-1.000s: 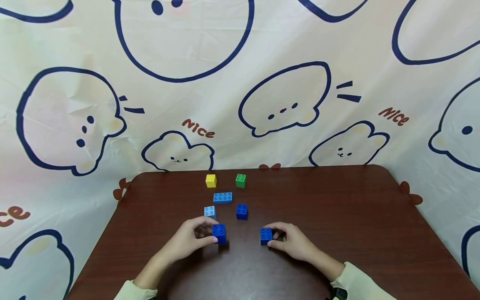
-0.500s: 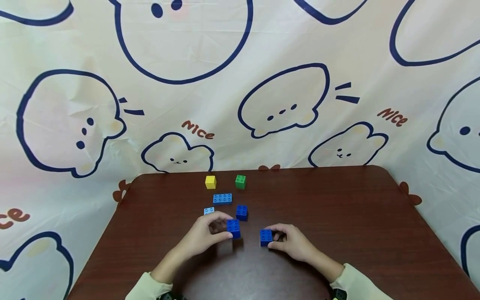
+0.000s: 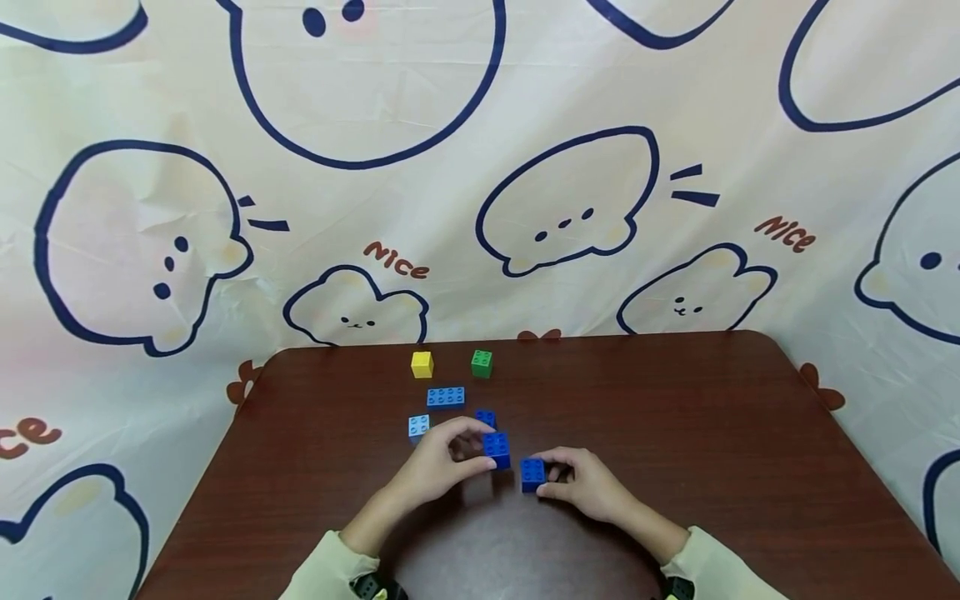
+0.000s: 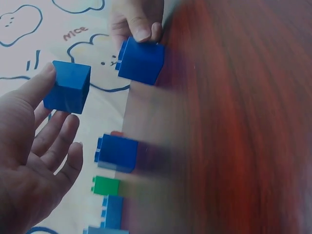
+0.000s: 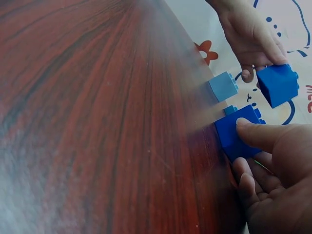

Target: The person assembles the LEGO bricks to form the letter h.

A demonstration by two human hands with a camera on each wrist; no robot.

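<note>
Between thumb and fingers, my left hand [image 3: 442, 462] pinches a dark blue 2x2 toy building brick [image 3: 497, 451], studs up. It is held above the table, as the left wrist view shows. My right hand [image 3: 588, 483] grips a second dark blue brick [image 3: 532, 475] low at the table, its thumb on the near side in the right wrist view. The two held bricks are close together, the left one slightly farther back, with a narrow gap between them in the head view. Behind the left hand's fingers, a third dark blue brick [image 3: 486, 418] is partly hidden.
A light blue brick [image 3: 418, 427] stands left of the hands. Farther back on the brown table [image 3: 675, 400] are a long blue brick [image 3: 446, 397], a yellow block [image 3: 422, 365] and a green brick [image 3: 482, 363]. A patterned cloth [image 3: 570, 83] hangs behind the table.
My left hand has carried its blue brick rightward and slightly back, toward the right hand's brick, now overlapping the third dark blue brick. The right hand has stayed in place.
</note>
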